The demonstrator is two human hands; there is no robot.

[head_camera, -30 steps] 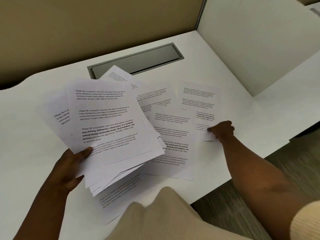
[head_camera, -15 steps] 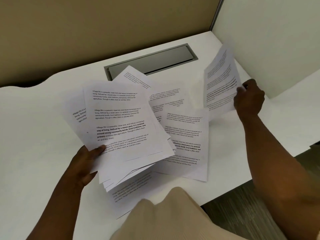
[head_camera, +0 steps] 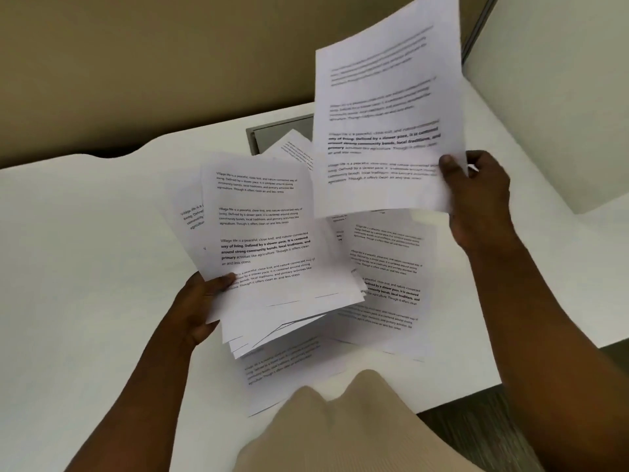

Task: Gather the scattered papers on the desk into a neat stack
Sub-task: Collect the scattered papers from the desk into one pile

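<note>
My left hand (head_camera: 197, 306) grips a fanned bundle of printed papers (head_camera: 272, 247) by its lower left corner, a little above the white desk (head_camera: 85, 267). My right hand (head_camera: 476, 195) pinches a single printed sheet (head_camera: 384, 124) at its lower right corner and holds it raised, up and to the right of the bundle. Loose sheets still lie on the desk: one under my right hand (head_camera: 388, 281), one near the front edge (head_camera: 282, 366), and one behind the bundle (head_camera: 292, 148), partly hidden.
A grey cable tray lid (head_camera: 279, 134) is set into the desk at the back, mostly covered by paper. A beige partition (head_camera: 170, 63) stands behind and a white panel (head_camera: 561, 97) at the right. The desk edge drops to carpet (head_camera: 476, 413) at lower right.
My right hand picked one sheet off the right side of the desk and lifted it up and leftward toward the bundle. My left hand kept its hold on the bundle.
</note>
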